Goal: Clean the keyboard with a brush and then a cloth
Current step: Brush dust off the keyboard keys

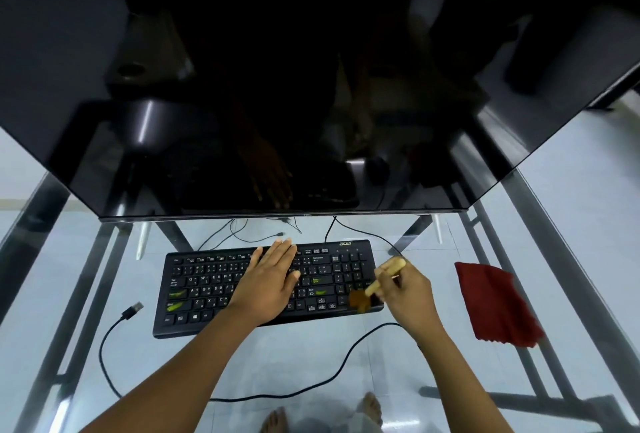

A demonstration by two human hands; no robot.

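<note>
Glass desk point(166, 363) — brush point(373, 287) aslant, bristles low-left on keyboard point(207, 280), handle up-right

I see the black keyboard point(214, 287) lying flat on the glass bench point(166, 370), long edge toward me, with green smears on a few keys at its left side and one near the right. The brush point(372, 288), with a pale wooden handle and brown bristles, is tilted over the keyboard's right end, bristles down at the near right corner and blurred, the handle pinched in the right hand point(405, 290). The dark red cloth point(495, 304) lies rumpled on the bench, right of the keyboard and apart from it
</note>
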